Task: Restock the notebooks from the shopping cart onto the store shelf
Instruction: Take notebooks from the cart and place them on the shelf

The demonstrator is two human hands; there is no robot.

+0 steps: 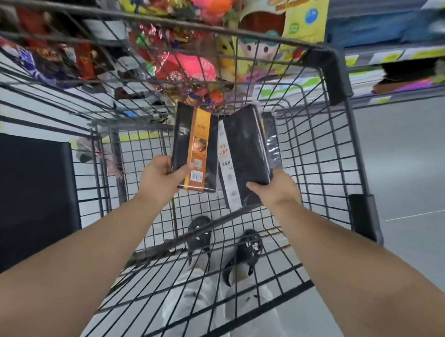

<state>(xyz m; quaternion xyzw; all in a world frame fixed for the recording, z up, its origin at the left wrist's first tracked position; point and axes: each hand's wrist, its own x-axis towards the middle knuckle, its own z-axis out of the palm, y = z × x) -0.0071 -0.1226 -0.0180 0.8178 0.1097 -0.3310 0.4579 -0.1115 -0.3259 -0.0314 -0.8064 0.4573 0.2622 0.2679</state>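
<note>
In the head view, a black notebook with an orange band was gripped at its lower edge by the left hand, with the thumb on the cover. A black notebook with a white band was pinched likewise by the right hand. Both were held upright inside the wire shopping cart, probably so that they could be carried over its rim. The store shelf was seen blurred at the upper right. The cart's rim and the bright packaged goods beyond it were judged to be obstacles.

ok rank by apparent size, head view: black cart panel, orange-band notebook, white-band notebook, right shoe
black cart panel
orange-band notebook and white-band notebook, about alike
right shoe smallest, but farther away
</note>
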